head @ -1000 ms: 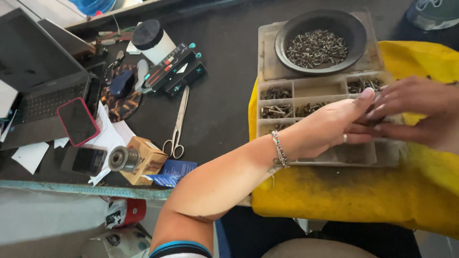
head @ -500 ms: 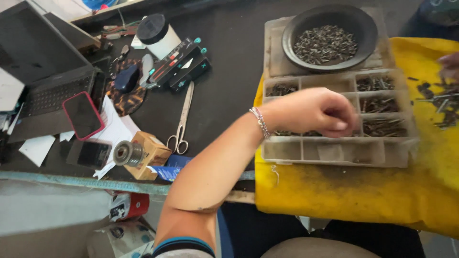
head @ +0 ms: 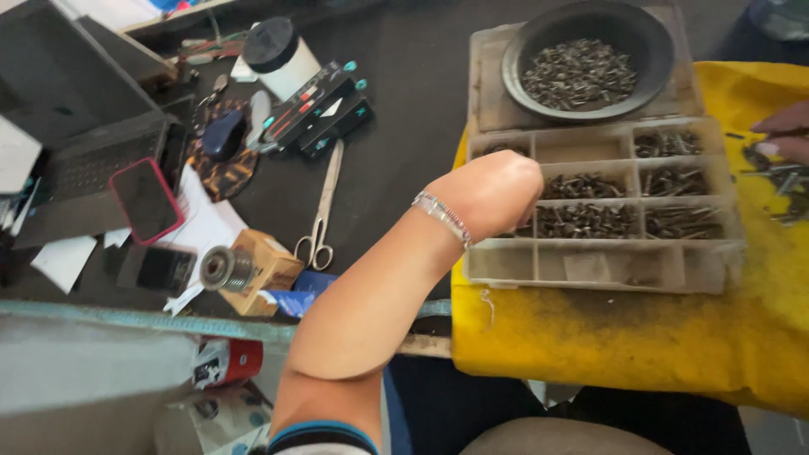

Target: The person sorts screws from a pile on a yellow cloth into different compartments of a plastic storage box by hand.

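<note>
Since the earlier frame, the left hand (head: 493,195) has drawn back to the left side of the beige plastic compartment tray (head: 506,261), and the right hand (head: 785,135) has gone out to the far right edge of the view. The left hand is curled with its fingers down in a middle compartment — I cannot tell if it pinches something, because the back of the hand hides the fingertips. Of the right hand only some fingertips show, resting near loose dark screws (head: 779,181) on the yellow cloth (head: 607,337); its state I cannot tell.

One risk, I think: the tray lies on soft cloth near the table edge, so a push from the wrist could tip it and mix the sorts.

Small dark metal screws (head: 586,221) lie heaped in the compartments, dull and dusty.
</note>
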